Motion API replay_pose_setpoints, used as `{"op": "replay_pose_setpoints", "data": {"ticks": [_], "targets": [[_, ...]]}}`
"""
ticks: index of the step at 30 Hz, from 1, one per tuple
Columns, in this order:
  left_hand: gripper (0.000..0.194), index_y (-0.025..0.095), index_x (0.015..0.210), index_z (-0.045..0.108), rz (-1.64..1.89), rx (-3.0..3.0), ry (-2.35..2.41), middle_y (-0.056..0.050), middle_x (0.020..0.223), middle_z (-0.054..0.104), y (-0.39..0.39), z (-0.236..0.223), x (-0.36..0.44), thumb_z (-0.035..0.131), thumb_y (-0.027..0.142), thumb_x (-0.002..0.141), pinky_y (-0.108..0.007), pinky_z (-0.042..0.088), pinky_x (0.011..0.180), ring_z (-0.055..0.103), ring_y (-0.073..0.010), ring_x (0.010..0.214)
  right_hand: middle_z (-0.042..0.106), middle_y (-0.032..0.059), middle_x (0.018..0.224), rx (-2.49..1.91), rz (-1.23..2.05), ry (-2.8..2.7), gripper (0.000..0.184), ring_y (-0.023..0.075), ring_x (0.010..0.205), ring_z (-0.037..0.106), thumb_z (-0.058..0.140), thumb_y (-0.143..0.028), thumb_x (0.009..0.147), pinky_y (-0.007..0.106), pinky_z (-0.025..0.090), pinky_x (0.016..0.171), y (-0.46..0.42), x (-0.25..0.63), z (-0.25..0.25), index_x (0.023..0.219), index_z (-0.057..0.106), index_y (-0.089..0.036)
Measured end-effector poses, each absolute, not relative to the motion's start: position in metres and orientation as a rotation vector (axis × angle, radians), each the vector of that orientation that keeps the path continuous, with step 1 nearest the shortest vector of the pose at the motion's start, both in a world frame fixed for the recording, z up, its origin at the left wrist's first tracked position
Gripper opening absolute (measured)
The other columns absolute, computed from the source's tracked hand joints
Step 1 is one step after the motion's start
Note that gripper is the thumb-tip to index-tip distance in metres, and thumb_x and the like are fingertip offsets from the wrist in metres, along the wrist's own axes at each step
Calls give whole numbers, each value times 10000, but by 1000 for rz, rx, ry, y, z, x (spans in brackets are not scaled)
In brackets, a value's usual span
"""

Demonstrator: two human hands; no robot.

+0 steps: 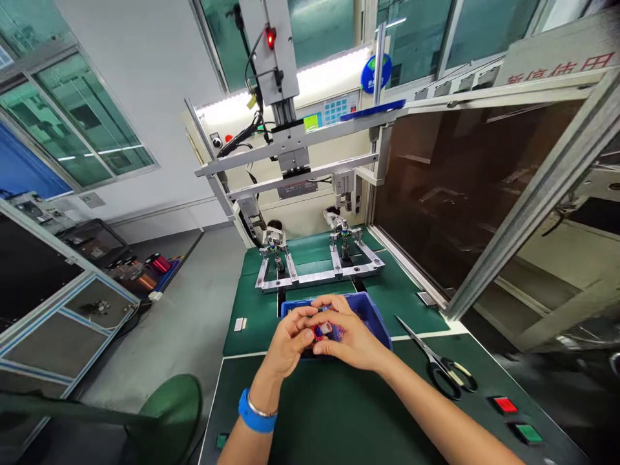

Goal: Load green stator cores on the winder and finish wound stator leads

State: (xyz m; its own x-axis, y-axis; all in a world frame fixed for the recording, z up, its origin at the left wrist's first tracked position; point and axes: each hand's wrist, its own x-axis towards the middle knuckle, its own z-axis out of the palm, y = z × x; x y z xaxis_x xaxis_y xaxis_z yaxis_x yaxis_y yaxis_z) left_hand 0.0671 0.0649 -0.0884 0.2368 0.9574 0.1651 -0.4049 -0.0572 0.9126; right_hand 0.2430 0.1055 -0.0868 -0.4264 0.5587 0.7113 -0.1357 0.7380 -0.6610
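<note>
Both my hands meet over the front of a blue plastic bin (375,313). Between the fingertips is a small coil (320,331) wound in red and blue wire, with a pale, whitish part beside it. My left hand (290,341) pinches the coil from the left, thumb and fingers closed. My right hand (346,332) curls around it from the right, its index finger reaching across the top. Fingers cover much of the coil. More red and blue pieces seem to lie in the bin, partly hidden behind my right hand.
Beyond the bin, a metal fixture (310,279) with two clamping stations stands on the green table (334,413). Black-handled scissors (438,365) lie at right, near a red button (506,405) and a green button (527,433). A framed dark panel (465,194) borders the right side.
</note>
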Motion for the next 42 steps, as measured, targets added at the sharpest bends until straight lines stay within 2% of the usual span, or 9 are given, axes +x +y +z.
{"op": "replay_pose_setpoints", "data": {"ticks": [3, 5, 9, 13, 16, 19, 26, 34, 42], "targets": [[394, 147, 976, 698, 1259, 1033, 658, -54, 861, 693, 68, -101, 66, 902, 357, 712, -186, 558, 615, 669, -139, 716, 549, 48, 962, -278, 1076, -1698, 320, 235, 871, 558, 745, -544, 927, 368, 464, 791, 108, 245, -101, 1057, 709, -254], [350, 135, 897, 701, 1222, 963, 680, -44, 770, 690, 65, -110, 63, 896, 365, 720, -190, 573, 562, 681, -143, 639, 555, 28, 885, -234, 1230, -1620, 240, 176, 726, 546, 736, -469, 954, 287, 449, 656, 108, 245, -109, 999, 724, -234], [340, 125, 879, 706, 1169, 835, 674, -43, 736, 697, 61, -118, 61, 893, 364, 725, -173, 578, 515, 698, -155, 595, 601, 37, 870, -129, 1360, -1578, 231, 151, 680, 553, 690, -443, 992, 244, 421, 591, 110, 246, -116, 982, 752, -221], [312, 118, 889, 710, 1150, 800, 643, -51, 758, 707, 60, -119, 62, 876, 344, 752, -176, 595, 541, 710, -161, 622, 624, 61, 979, -164, 1170, -1606, 161, 196, 847, 597, 638, -362, 1026, 299, 466, 733, 111, 249, -111, 1013, 727, -229], [307, 124, 902, 713, 1170, 797, 625, -53, 773, 715, 59, -119, 63, 875, 340, 756, -179, 604, 568, 716, -161, 643, 596, 101, 1116, -214, 902, -1768, 178, 254, 1001, 577, 592, -345, 1027, 396, 453, 877, 107, 254, -104, 1044, 708, -210], [324, 125, 914, 716, 1174, 806, 633, -60, 770, 714, 58, -118, 64, 878, 353, 752, -190, 608, 577, 718, -168, 648, 561, 112, 1185, -221, 726, -1883, 163, 291, 1077, 542, 590, -327, 1018, 458, 433, 935, 104, 260, -96, 1080, 685, -211], [390, 108, 904, 728, 1477, 806, 831, -68, 845, 702, 65, -101, 43, 909, 385, 696, -206, 605, 595, 698, -157, 668, 559, 95, 1164, -444, 453, -1589, 72, 365, 1180, 458, 645, -298, 983, 569, 365, 1000, 113, 273, -96, 1029, 683, -257], [445, 144, 977, 715, 1601, 805, 806, -74, 949, 709, 64, -96, 30, 925, 388, 669, -180, 547, 538, 666, -132, 666, 501, 116, 1301, -685, 388, -1896, 120, 431, 1249, 308, 634, -205, 904, 670, 314, 946, 97, 215, -134, 922, 747, -243], [390, 143, 960, 706, 1562, 794, 785, -86, 1000, 725, 62, -94, 32, 885, 401, 729, -223, 599, 677, 708, -164, 748, 514, 136, 1279, -752, 347, -1895, 141, 425, 1259, 310, 594, -254, 895, 659, 295, 975, 93, 218, -129, 962, 706, -199]]}}
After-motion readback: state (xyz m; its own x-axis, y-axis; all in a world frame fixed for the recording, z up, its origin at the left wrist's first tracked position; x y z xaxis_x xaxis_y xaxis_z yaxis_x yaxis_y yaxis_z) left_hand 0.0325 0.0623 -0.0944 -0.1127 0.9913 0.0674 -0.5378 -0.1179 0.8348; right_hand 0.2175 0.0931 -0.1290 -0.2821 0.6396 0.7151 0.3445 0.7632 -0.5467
